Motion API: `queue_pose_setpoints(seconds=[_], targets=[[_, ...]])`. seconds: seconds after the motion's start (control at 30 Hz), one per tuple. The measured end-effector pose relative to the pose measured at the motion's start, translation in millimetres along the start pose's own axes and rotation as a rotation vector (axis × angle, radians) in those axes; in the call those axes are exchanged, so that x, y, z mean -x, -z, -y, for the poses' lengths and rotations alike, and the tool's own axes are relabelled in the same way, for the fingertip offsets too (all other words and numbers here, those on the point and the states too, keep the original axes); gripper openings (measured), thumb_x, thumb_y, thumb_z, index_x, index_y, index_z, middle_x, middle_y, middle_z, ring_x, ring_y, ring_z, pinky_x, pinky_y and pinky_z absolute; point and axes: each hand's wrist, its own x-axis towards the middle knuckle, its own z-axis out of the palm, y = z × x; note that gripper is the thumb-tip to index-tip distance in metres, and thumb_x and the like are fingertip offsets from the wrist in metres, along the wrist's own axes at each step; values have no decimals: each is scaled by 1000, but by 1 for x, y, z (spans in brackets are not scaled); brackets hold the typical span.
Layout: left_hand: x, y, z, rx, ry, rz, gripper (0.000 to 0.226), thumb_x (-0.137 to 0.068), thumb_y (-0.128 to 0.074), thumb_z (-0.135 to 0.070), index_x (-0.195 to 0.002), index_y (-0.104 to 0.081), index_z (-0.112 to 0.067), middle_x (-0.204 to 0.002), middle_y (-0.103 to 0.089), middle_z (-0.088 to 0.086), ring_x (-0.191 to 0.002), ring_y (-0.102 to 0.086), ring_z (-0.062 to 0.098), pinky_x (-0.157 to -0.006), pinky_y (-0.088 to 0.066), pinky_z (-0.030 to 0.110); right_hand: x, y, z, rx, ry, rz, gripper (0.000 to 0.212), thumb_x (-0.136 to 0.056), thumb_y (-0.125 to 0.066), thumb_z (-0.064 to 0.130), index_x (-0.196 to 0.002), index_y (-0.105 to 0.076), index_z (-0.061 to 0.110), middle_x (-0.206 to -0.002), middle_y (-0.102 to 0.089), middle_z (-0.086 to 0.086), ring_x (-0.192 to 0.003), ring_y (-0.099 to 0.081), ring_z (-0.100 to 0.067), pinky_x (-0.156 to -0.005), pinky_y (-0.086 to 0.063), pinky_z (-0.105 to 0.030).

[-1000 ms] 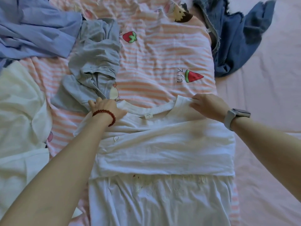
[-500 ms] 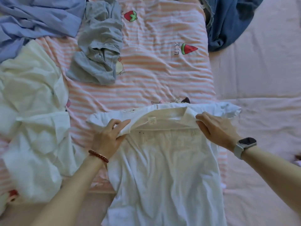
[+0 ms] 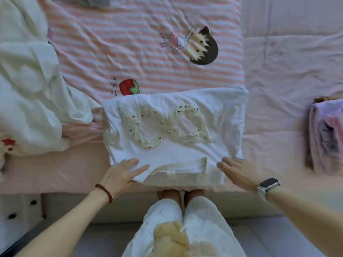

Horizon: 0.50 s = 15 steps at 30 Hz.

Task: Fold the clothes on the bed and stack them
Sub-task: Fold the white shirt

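A folded white T-shirt [image 3: 174, 151] with a beaded looped design lies at the near edge of the bed, its collar and label toward me. My left hand [image 3: 122, 173] rests flat on its near left corner, fingers spread. My right hand [image 3: 235, 172] lies flat against its near right corner, fingers stretched out. Neither hand grips the cloth. A loose pile of white clothes [image 3: 27, 101] lies to the left. A folded pink and lilac garment [image 3: 326, 134] sits at the right edge.
A pink-striped blanket [image 3: 148, 58] with cartoon prints covers the bed beyond the shirt. Plain pink sheet [image 3: 289, 75] stretches to the right. The bed's edge [image 3: 74, 206] runs just below my hands. My legs in white trousers [image 3: 185, 227] stand against it.
The T-shirt has been folded over toward me into a compact rectangle with the design on top. Both hands have let go of the collar and now press flat on the near corners.
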Motion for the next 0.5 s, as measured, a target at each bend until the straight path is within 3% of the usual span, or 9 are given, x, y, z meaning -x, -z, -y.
queue_pose_setpoints(seconds=[0.1,0.17,0.23,0.3,0.33,0.37,0.43,0.5], targets=[[11,-15,-1,-10,-24,86,103,-36,-94,-12,-125,-45,-30,-100,-67,16,-68,-66,26,-47,-53,30,16,-16,15,19,26,122,60,-52,-87,12,-94,-46,23,-73,-56,2,-45,-50,-17,-38,-42,-24],[18,-27,-5,-43,9,160,100,-42,-93,-19,-128,-43,-33,-105,-67,15,-71,-66,27,-50,-53,30,21,-20,16,44,56,184,53,-46,-88,13,-88,-57,25,-70,-56,3,-48,-53,-15,-45,-41,-21],[20,-31,-12,-100,46,325,86,-65,-81,-34,-137,-35,-39,-129,-56,16,-101,-62,32,-72,-54,40,27,-30,15,48,34,244,44,-45,-86,16,-82,-65,28,-69,-58,5,-52,-56,-15,-50,-43,-22],[16,-32,-23,-108,119,570,59,-92,-48,-48,-144,-23,-40,-156,-15,11,-141,-22,33,-108,-29,49,28,-37,14,92,-5,337,31,-53,-78,23,-82,-69,32,-75,-63,5,-64,-62,-17,-54,-48,-28],[12,-33,-26,-96,151,663,53,-95,-37,-50,-145,-24,-37,-158,-1,7,-144,-5,30,-114,-15,48,27,-41,15,111,-8,383,24,-62,-71,28,-86,-70,32,-84,-67,3,-76,-65,-20,-60,-50,-31],[4,-30,-28,-80,181,713,52,-96,-34,-51,-145,-29,-34,-158,1,5,-145,-1,27,-116,-12,46,22,-40,17,102,-48,456,22,-74,-62,30,-95,-70,31,-97,-67,0,-91,-64,-21,-70,-51,-35],[-12,-22,-28,-12,229,595,46,-97,-36,-44,-138,-44,-24,-152,-24,6,-141,-19,25,-111,-22,42,7,-33,20,11,-197,511,30,-93,-46,25,-117,-63,26,-116,-61,0,-110,-56,-23,-86,-43,-34],[-30,-12,-23,58,209,207,36,-93,-41,-30,-116,-62,-14,-125,-54,9,-120,-46,29,-94,-39,45,-11,-23,18,-108,-274,355,30,-93,-47,18,-119,-62,19,-112,-63,-2,-102,-59,-26,-82,-44,-35]])
